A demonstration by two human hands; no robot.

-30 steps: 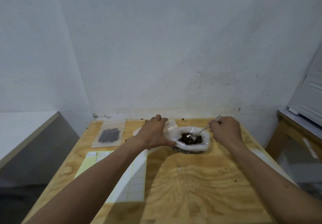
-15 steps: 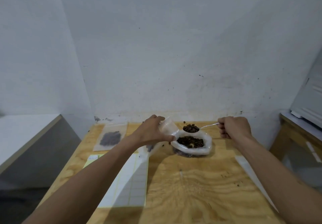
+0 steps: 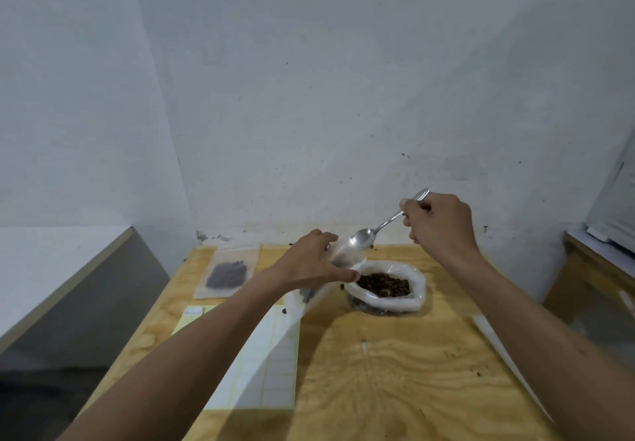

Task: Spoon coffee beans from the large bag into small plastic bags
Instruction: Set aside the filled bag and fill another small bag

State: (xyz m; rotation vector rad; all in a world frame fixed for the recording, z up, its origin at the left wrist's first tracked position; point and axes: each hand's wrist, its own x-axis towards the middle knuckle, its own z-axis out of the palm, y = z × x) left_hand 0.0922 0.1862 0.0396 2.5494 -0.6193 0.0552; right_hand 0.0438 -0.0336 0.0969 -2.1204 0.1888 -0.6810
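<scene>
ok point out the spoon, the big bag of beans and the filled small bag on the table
spoon (image 3: 361, 237), head view, on its bowl
big bag (image 3: 417, 277), head view, on its rolled white rim
filled small bag (image 3: 227, 274), head view, on the dark beans inside

Both forearms are extended forward; the left hand (image 3: 311, 263) is curled in a grip, the right hand (image 3: 438, 222) is raised, fingers pinched.

Silver spoon (image 3: 363, 236); dark brown beans (image 3: 383, 284); white large bag (image 3: 409, 303); yellow-gridded sheet (image 3: 264, 358).
</scene>
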